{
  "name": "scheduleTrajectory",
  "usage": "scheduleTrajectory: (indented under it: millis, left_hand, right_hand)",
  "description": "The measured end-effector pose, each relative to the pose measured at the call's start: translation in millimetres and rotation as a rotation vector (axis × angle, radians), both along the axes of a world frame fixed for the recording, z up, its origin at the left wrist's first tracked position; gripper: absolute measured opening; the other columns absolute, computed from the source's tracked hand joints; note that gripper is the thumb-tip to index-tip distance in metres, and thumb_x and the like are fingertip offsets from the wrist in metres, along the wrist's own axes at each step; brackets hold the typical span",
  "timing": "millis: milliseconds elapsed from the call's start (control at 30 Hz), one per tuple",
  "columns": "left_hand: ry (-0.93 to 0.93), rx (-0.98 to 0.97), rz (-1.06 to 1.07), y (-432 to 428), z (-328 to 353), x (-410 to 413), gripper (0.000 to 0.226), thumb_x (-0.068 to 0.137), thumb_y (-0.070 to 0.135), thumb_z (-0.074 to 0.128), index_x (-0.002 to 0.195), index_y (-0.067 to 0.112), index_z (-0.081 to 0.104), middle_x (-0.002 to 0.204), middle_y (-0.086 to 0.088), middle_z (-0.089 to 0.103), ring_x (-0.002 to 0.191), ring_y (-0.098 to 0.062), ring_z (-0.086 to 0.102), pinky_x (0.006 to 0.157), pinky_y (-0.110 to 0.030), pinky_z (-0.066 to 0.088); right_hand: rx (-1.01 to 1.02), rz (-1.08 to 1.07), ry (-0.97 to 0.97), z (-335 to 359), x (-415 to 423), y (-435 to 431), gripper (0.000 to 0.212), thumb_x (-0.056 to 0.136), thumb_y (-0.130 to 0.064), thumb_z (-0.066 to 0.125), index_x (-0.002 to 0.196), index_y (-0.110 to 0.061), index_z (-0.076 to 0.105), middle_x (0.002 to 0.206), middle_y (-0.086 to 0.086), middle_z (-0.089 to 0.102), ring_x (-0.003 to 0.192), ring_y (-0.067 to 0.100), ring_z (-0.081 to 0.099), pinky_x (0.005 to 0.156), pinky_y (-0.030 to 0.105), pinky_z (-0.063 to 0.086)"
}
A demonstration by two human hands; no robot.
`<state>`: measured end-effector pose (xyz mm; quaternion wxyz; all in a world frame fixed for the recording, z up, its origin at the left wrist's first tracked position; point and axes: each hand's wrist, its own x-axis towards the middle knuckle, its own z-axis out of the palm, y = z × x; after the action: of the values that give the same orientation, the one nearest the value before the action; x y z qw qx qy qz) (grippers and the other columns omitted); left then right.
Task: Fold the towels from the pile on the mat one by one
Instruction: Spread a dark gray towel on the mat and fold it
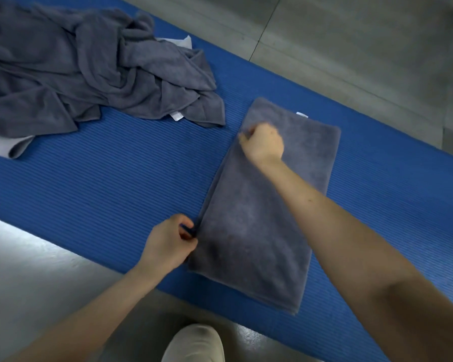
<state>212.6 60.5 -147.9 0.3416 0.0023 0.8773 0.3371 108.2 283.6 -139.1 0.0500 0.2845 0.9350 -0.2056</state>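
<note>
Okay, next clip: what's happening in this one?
A person is folding a grey towel that lies flat as a long rectangle on a blue mat. The left hand pinches the towel's near left edge, and the right hand, slightly blurred, seems to grip the same edge farther up. A crumpled pile of more grey towels waits on the mat to the left, not yet folded.

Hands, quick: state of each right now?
Left hand: pinches the near left edge of the folded grey terry towel.
Right hand: grips that towel's far left edge.
</note>
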Motion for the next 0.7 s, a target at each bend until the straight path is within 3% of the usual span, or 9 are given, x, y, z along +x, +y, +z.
scheduleTrajectory:
  millis: [67, 133, 267, 333, 400, 467, 567, 700]
  left_hand:
    - [0.074, -0.084, -0.038, 3, -4, 6, 0.033, 0.084, 0.032, 0.065, 0.112, 0.02, 0.055, 0.097, 0.009, 0.06, 0.088, -0.009, 0.057, 0.074, -0.023, 0.043]
    - [0.148, -0.133, -0.058, 10, -6, 11, 0.04, 0.083, 0.041, 0.062, 0.118, 0.023, 0.052, 0.108, 0.004, 0.058, 0.097, -0.015, 0.056, 0.077, -0.027, 0.043]
    - [0.225, -0.155, -0.123, 22, -9, 13, 0.046, 0.085, 0.036, 0.061, 0.126, 0.023, 0.046, 0.117, -0.002, 0.055, 0.101, -0.02, 0.055, 0.077, -0.03, 0.044]
    - [0.231, -0.146, -0.133, 25, -11, 11, 0.042, 0.086, 0.03, 0.06, 0.124, 0.021, 0.046, 0.113, -0.003, 0.057, 0.097, -0.02, 0.056, 0.075, -0.029, 0.043]
    - [0.221, -0.095, -0.109, 25, -12, 8, 0.033, 0.085, 0.024, 0.06, 0.115, 0.021, 0.049, 0.102, 0.0, 0.06, 0.088, -0.017, 0.056, 0.071, -0.028, 0.041]
    - [0.218, -0.05, -0.082, 23, -10, 5, 0.029, 0.082, 0.021, 0.064, 0.108, 0.022, 0.052, 0.089, 0.004, 0.06, 0.081, -0.015, 0.056, 0.069, -0.028, 0.04]
    - [0.247, -0.015, -0.072, 19, -6, -3, 0.033, 0.077, 0.014, 0.071, 0.104, 0.024, 0.054, 0.077, 0.009, 0.059, 0.075, -0.013, 0.057, 0.064, -0.026, 0.038]
    - [0.308, -0.023, -0.103, 24, 0, -18, 0.034, 0.075, 0.012, 0.073, 0.104, 0.02, 0.057, 0.079, 0.009, 0.059, 0.081, -0.023, 0.062, 0.07, -0.033, 0.042]
  right_hand:
    - [0.029, 0.029, 0.026, -12, 13, 0, 0.025, 0.093, -0.03, 0.049, 0.09, -0.009, 0.063, 0.098, 0.011, 0.067, 0.093, 0.029, 0.062, 0.068, 0.03, 0.041]
    - [0.092, -0.037, 0.104, -14, 36, 20, 0.025, 0.092, -0.029, 0.047, 0.098, -0.01, 0.063, 0.098, 0.009, 0.066, 0.093, 0.029, 0.061, 0.073, 0.034, 0.047]
    - [0.289, -0.26, 0.002, -17, 94, 84, 0.037, 0.091, -0.027, 0.051, 0.123, -0.009, 0.052, 0.12, 0.017, 0.056, 0.11, 0.039, 0.051, 0.086, 0.043, 0.042]
    - [0.231, -0.369, -0.056, -22, 113, 111, 0.044, 0.091, -0.03, 0.052, 0.129, -0.009, 0.045, 0.124, 0.019, 0.053, 0.114, 0.04, 0.049, 0.089, 0.044, 0.04]
    - [0.084, -0.405, -0.034, -29, 117, 126, 0.05, 0.09, -0.031, 0.054, 0.134, -0.011, 0.039, 0.113, 0.016, 0.062, 0.108, 0.037, 0.055, 0.085, 0.04, 0.042]
    - [0.006, -0.404, 0.014, -34, 112, 131, 0.05, 0.088, -0.023, 0.055, 0.135, -0.013, 0.038, 0.089, 0.009, 0.066, 0.094, 0.033, 0.061, 0.081, 0.037, 0.043]
    - [0.112, -0.422, 0.096, -37, 108, 132, 0.05, 0.082, -0.015, 0.053, 0.131, -0.018, 0.043, 0.078, 0.008, 0.068, 0.085, 0.031, 0.061, 0.09, 0.037, 0.034]
    - [0.237, -0.513, 0.175, -31, 148, 132, 0.048, 0.079, -0.013, 0.054, 0.127, -0.02, 0.049, 0.077, 0.006, 0.068, 0.084, 0.03, 0.058, 0.084, 0.035, 0.028]
